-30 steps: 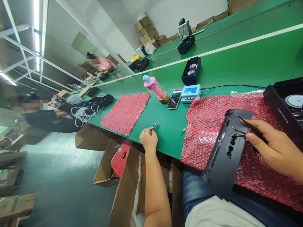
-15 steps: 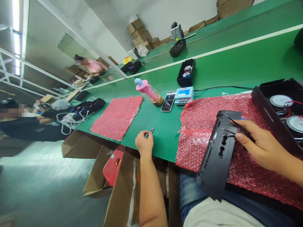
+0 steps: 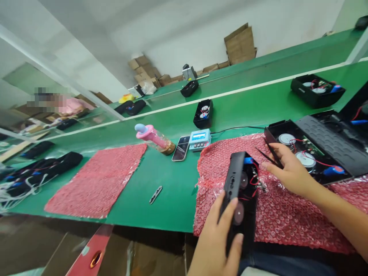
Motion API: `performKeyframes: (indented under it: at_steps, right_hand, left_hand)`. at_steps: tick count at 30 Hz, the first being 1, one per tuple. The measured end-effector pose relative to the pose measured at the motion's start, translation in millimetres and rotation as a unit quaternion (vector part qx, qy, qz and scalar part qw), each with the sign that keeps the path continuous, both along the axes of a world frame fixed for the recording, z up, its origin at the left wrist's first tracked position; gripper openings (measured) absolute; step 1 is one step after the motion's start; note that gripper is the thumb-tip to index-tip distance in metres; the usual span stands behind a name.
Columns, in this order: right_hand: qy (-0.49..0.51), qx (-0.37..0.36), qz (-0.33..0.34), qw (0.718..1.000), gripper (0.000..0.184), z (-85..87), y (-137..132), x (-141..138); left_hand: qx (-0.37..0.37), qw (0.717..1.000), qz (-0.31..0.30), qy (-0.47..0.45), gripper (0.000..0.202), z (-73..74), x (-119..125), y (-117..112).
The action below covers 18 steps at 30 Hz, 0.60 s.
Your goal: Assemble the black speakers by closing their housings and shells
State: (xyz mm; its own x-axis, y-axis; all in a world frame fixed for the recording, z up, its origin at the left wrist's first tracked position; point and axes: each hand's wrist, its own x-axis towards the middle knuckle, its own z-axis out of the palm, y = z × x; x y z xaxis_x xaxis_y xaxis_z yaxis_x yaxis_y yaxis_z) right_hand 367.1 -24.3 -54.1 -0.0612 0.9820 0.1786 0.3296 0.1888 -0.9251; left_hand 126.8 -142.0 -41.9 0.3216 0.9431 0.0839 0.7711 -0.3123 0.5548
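Black housing (image 3: pixel 248 207) held over near edge of red bubble wrap (image 3: pixel 284 222)

The left hand (image 3: pixel 218 234) gripped its side; the right hand (image 3: pixel 284 166) pinched black tweezers (image 3: pixel 275 156) clear of the rim; green counter (image 3: pixel 172 186) gave room between wrap and small strip (image 3: pixel 155 194).

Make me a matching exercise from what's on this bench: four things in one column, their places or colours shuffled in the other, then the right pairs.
Things
1. Tweezers
2. Phone
3. Bottle
4. Black casing with holes along its side

Places and colours
A. Pink, with a light-blue tip on its top
B. Gripped by the left hand
C. Held in the right hand
D. On the green table, next to the light-blue device with a screen

Right pairs
1-C, 2-D, 3-A, 4-B
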Motion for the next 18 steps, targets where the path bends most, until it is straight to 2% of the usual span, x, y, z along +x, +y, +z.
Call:
performKeyframes:
  at_steps: [2,3,4,7,9,10,12,13,16,18]
  right_hand:
    - [-0.036,-0.016,0.007,0.999,0.041,1.3,0,-1]
    - [-0.049,-0.019,0.011,0.999,0.039,2.2,0,-2]
    - [-0.057,-0.02,0.017,0.998,0.038,3.1,-2,-4]
    - [-0.065,-0.022,0.038,0.997,0.037,3.0,-7,-7]
    - [-0.069,-0.03,0.044,0.996,0.04,-1.9,-8,-6]
    - [-0.07,-0.035,0.043,0.996,0.042,-5.9,-8,-4]
    - [-0.066,-0.041,0.04,0.996,0.047,-15.8,-6,0]
    - [-0.068,-0.043,0.041,0.996,0.049,-20.8,-5,2]
    - [-0.098,-0.047,0.075,0.991,0.042,-31.8,-1,4]
    - [-0.128,-0.042,0.106,0.985,0.036,-34.9,2,3]
  left_hand:
    - [-0.099,0.986,0.085,-0.103,0.06,-7.6,-22,10]
    - [-0.141,0.966,0.123,-0.176,0.06,-12.2,-32,15]
    - [-0.181,0.936,0.157,-0.259,0.062,-16.9,-42,20]
    - [-0.254,0.803,0.258,-0.474,0.065,-26.8,-60,26]
    - [-0.271,0.731,0.294,-0.553,0.061,-27.3,-68,22]
    - [-0.268,0.707,0.303,-0.579,0.058,-25.7,-73,19]
    - [-0.229,0.681,0.333,-0.61,0.055,-20.0,-86,11]
    - [-0.193,0.679,0.358,-0.611,0.055,-16.6,-95,7]
    - [-0.055,0.692,0.454,-0.558,0.058,-5.8,-139,0]
    - [0.012,0.699,0.493,-0.518,0.052,1.6,-176,1]
